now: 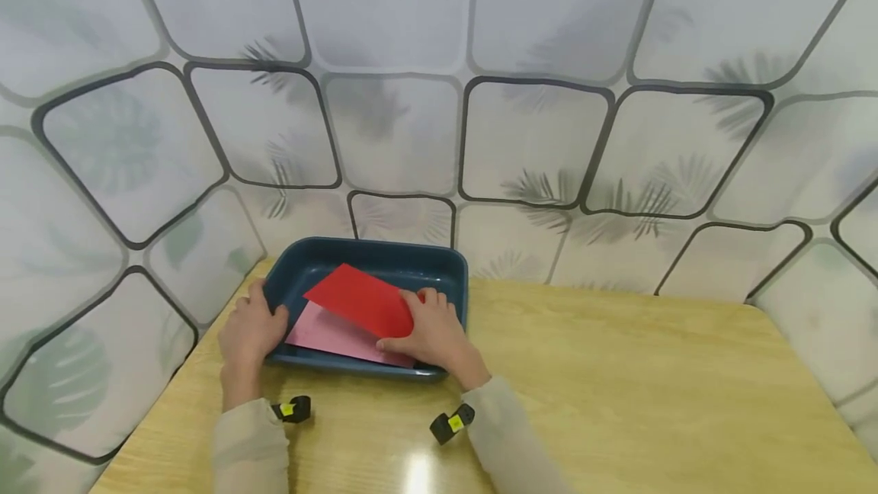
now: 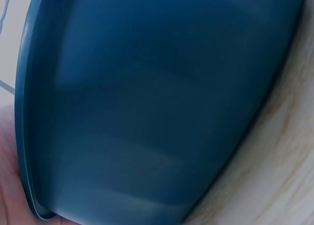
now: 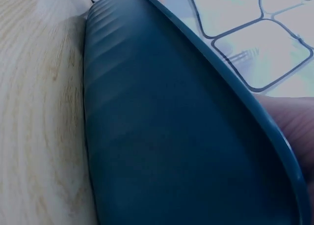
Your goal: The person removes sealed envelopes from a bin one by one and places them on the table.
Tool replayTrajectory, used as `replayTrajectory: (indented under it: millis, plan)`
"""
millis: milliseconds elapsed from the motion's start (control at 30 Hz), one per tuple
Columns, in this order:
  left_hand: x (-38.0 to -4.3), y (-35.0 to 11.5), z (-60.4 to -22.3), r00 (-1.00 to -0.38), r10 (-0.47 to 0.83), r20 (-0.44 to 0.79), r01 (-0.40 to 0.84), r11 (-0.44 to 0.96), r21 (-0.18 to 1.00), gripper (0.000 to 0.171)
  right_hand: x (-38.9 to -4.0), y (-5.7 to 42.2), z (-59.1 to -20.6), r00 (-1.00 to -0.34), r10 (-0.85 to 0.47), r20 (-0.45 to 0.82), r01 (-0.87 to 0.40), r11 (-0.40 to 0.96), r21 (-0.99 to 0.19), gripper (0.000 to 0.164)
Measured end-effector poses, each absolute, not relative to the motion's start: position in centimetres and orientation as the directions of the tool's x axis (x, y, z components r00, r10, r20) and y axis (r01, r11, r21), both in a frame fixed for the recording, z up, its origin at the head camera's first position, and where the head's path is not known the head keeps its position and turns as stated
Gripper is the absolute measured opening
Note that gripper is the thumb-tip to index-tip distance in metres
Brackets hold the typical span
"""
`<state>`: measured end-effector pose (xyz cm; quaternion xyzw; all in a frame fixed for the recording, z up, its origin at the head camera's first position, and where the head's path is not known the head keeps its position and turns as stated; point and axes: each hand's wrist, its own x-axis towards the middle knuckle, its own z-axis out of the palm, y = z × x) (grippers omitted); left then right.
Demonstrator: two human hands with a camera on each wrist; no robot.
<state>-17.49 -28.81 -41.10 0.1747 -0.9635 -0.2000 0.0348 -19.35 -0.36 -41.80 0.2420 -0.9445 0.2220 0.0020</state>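
Pale cloth sleeves (image 1: pixel 250 448) framed a deep, round-cornered, dark blue tray (image 1: pixel 391 258)

Inside the tray, a flat red sheet of paper or thin card (image 1: pixel 360 303) lay tilted above part of a flat pink sheet of paper or thin card (image 1: pixel 336 335). Both looked very light and easy to bend, so a soft pinch near an edge would be best. A hard squeeze might leave a crease, and the red sheet could slide on the pink one. The tray looked smooth and stiff, maybe hard plastic, and its rim seemed a good place to hold it steady. It sat on a yellowish wooden table (image 1: pixel 617 387).

The right hand (image 1: pixel 432 332) slanted in from the near right, over the tray's front right corner. Its fingers were bent around the right end of the red sheet, so it was mostly closed and had hold of that sheet. Whether its thumb also touched the pink sheet, I could not tell.

The left hand (image 1: pixel 250 326) pointed almost straight ahead. It was curled on the tray's left rim, thumb inside and fingers outside.
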Motion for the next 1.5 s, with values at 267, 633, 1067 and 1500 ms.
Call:
replayTrajectory:
  millis: [267, 633, 1067, 1500]
  plan:
    - [-16.9, -28.9, -41.4, -0.933, -0.358, -0.024, -0.337, 0.851, 0.403, 0.065, -19.1, -0.3, -42.2, -0.870, -0.479, 0.119, -0.476, 0.751, -0.457, 0.096]
    - [-17.3, -28.9, -41.2, -0.939, -0.344, 0.009, -0.314, 0.867, 0.387, 0.065, -19.2, 0.2, -41.9, -0.872, -0.410, 0.268, -0.478, 0.590, -0.651, 0.093]
    - [-17.4, -28.9, -41.1, -0.936, -0.351, 0.013, -0.319, 0.866, 0.384, 0.064, -19.7, 3.2, -39.1, -0.862, -0.303, 0.406, -0.506, 0.487, -0.712, 0.088]
    - [-17.4, -28.9, -41.3, -0.936, -0.351, 0.009, -0.322, 0.867, 0.381, 0.065, -19.3, 6.7, -37.1, -0.908, -0.239, 0.344, -0.410, 0.346, -0.844, 0.095]
